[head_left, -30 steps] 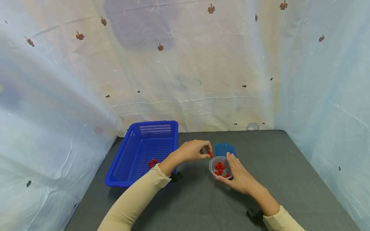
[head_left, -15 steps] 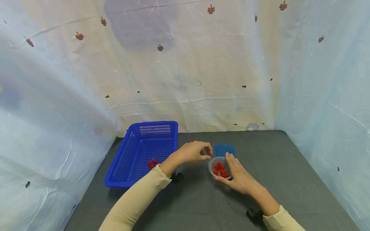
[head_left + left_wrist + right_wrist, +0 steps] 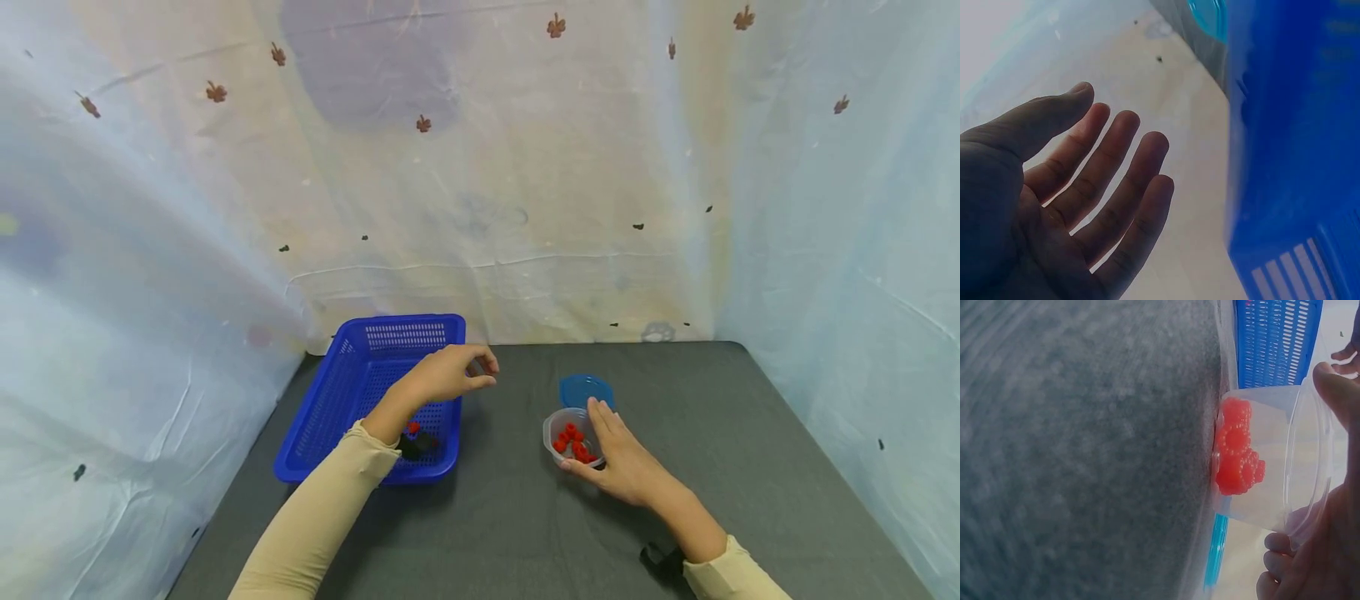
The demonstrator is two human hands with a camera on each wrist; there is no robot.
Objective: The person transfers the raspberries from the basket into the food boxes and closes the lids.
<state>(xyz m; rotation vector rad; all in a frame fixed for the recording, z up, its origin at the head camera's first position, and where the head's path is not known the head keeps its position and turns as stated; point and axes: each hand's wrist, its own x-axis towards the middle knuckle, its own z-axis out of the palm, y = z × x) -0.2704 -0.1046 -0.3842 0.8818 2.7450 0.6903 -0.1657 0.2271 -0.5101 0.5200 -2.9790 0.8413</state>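
My left hand [image 3: 447,372] is in the air over the right side of the blue plastic basket [image 3: 300,433]. In the left wrist view its fingers [image 3: 1116,150] are spread, loosely bent, with nothing between them. Below its wrist, a red raspberry [image 3: 413,427] shows inside the basket; my forearm hides part of the inside. My right hand [image 3: 626,462] holds a small clear plastic container [image 3: 550,435] at the rim, thumb on the near side and fingers on the far side. Several red raspberries [image 3: 1235,450] lie on the container's bottom, which stands on the table.
A round blue lid [image 3: 579,388] lies flat right behind the container. The dark grey table [image 3: 495,525] is enclosed by pale patterned sheeting [image 3: 480,192] at the back and sides. A black strap [image 3: 662,562] hangs at my right wrist.
My left hand first let a raspberry go into the container, then moved left, empty, to above the basket. The right hand has kept its place at the container.
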